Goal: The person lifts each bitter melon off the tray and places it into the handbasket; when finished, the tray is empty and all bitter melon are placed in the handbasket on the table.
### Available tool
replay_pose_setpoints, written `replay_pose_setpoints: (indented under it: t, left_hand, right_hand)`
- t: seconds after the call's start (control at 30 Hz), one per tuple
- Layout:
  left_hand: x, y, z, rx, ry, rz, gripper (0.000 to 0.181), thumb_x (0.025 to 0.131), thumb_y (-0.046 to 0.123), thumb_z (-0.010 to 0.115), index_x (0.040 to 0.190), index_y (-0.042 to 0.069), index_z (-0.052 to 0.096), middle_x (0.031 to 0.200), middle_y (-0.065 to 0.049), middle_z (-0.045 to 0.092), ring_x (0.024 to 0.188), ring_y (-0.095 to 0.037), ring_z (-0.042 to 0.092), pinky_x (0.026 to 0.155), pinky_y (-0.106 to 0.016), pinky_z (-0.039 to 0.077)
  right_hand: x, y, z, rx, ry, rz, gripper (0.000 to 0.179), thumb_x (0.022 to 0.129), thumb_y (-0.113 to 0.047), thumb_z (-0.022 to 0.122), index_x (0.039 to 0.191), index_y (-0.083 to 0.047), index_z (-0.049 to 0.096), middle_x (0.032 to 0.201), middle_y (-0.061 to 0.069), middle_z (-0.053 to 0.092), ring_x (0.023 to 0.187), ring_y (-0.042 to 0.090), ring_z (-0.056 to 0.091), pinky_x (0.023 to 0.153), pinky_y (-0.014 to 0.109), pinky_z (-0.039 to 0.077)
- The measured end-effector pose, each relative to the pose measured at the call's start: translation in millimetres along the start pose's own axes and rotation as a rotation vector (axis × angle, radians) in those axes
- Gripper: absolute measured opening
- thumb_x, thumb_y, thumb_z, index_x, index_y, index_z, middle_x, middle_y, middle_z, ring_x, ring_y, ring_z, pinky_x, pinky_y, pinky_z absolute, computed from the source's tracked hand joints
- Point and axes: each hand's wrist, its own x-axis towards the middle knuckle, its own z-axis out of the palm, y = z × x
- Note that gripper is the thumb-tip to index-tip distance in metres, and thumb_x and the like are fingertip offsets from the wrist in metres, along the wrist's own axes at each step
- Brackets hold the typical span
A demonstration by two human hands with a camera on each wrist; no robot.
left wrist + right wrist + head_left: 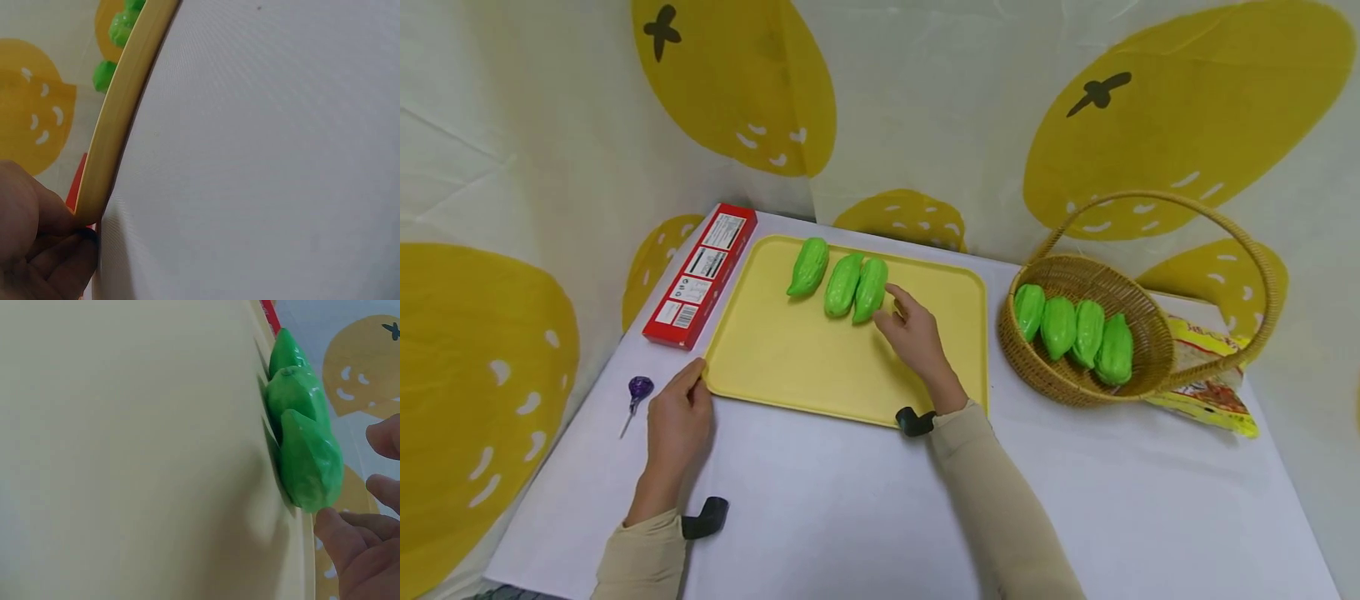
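Observation:
On the yellow tray (805, 367) lie three glossy, ridged green toy vegetables. One (809, 267) lies apart on the left; the middle one (844, 286) and the right one (870, 290) lie side by side. My left hand (679, 412) pinches the tray's near left corner between thumb and fingers, as the left wrist view shows at the tray rim (119, 119). Over the tray, my right hand (913, 333) has its fingers spread and slightly bent beside the right vegetable (309, 462). One fingertip is very close to that vegetable; I cannot tell whether they touch. Nothing is in its grasp.
A wicker basket (1037, 375) with a tall handle stands right of the tray, holding several similar green vegetables (1086, 333). Behind it lies a yellow packet (1206, 400). Left of the tray are a red box (700, 279) and a purple lollipop (640, 387). Patterned cloth hangs behind.

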Motion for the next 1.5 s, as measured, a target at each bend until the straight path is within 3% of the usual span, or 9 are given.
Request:
replay_pose_setpoints:
  t: [0.3, 0.5, 0.6, 0.83, 1.0, 1.2, 1.5]
  left_hand:
    - [1.5, -0.5, 1.6, 0.015, 0.014, 0.011, 0.045, 0.107, 0.011, 0.048, 0.152, 0.004, 0.045, 0.155, -0.015, 0.051, 0.145, -0.034, 0.049, 0.113, -0.051, 0.048]
    - [0.9, -2.2, 1.8, 0.017, 0.022, 0.017, 0.045, 0.107, 0.010, 0.049, 0.151, 0.004, 0.046, 0.154, -0.016, 0.052, 0.144, -0.035, 0.049, 0.113, -0.052, 0.048]
    - [0.5, -3.6, 2.3, 0.022, 0.023, 0.012, 0.045, 0.107, 0.010, 0.049, 0.152, 0.005, 0.046, 0.154, -0.015, 0.052, 0.144, -0.035, 0.049, 0.113, -0.052, 0.048]
    - [-0.5, -1.7, 2.7, 0.032, 0.021, 0.004, 0.046, 0.107, 0.010, 0.050, 0.152, 0.006, 0.046, 0.155, -0.014, 0.051, 0.144, -0.034, 0.049, 0.113, -0.051, 0.048]
    - [-0.9, -0.1, 2.9, 0.036, 0.017, -0.010, 0.046, 0.107, 0.010, 0.050, 0.153, 0.006, 0.044, 0.156, -0.014, 0.050, 0.145, -0.034, 0.048, 0.113, -0.051, 0.048]
    - [-0.5, 0.5, 3.0, 0.040, 0.019, -0.012, 0.046, 0.107, 0.011, 0.049, 0.152, 0.006, 0.044, 0.155, -0.014, 0.050, 0.145, -0.034, 0.048, 0.113, -0.051, 0.047]
    - [0.2, -1.7, 3.4, 0.039, 0.029, 0.006, 0.045, 0.107, 0.010, 0.050, 0.151, 0.005, 0.046, 0.154, -0.015, 0.052, 0.144, -0.034, 0.050, 0.113, -0.051, 0.048]
  right_hand:
    - [9.1, 4, 11, -0.069, 0.002, 0.021, 0.059, 0.100, -0.027, 0.063, 0.155, -0.014, 0.044, 0.164, 0.015, 0.038, 0.147, 0.036, 0.043, 0.116, 0.043, 0.048]
    - [13.8, 2, 20, -0.021, -0.036, 0.022, 0.064, 0.102, -0.021, 0.063, 0.159, -0.010, 0.035, 0.169, 0.023, 0.019, 0.156, 0.035, 0.027, 0.119, 0.040, 0.045]
    - [17.8, 2, 24, -0.022, -0.052, 0.023, 0.066, 0.102, -0.020, 0.063, 0.160, -0.009, 0.032, 0.170, 0.024, 0.016, 0.158, 0.033, 0.020, 0.120, 0.039, 0.043]
    - [26.0, 2, 32, -0.095, -0.037, 0.020, 0.071, 0.100, -0.023, 0.066, 0.161, -0.010, 0.030, 0.168, 0.029, 0.013, 0.154, 0.036, 0.031, 0.121, 0.041, 0.042]
    - [28.6, 4, 35, -0.158, 0.002, 0.004, 0.069, 0.100, -0.020, 0.066, 0.159, -0.012, 0.033, 0.167, 0.025, 0.025, 0.153, 0.035, 0.033, 0.122, 0.043, 0.041]
    - [28.1, 6, 35, -0.227, 0.034, -0.016, 0.065, 0.100, -0.018, 0.064, 0.158, -0.013, 0.034, 0.148, 0.021, 0.056, 0.134, 0.031, 0.058, 0.110, 0.045, 0.052]
    - [23.3, 4, 30, -0.188, 0.025, -0.009, 0.063, 0.101, -0.017, 0.061, 0.158, -0.012, 0.035, 0.150, 0.023, 0.054, 0.137, 0.031, 0.057, 0.110, 0.043, 0.054]
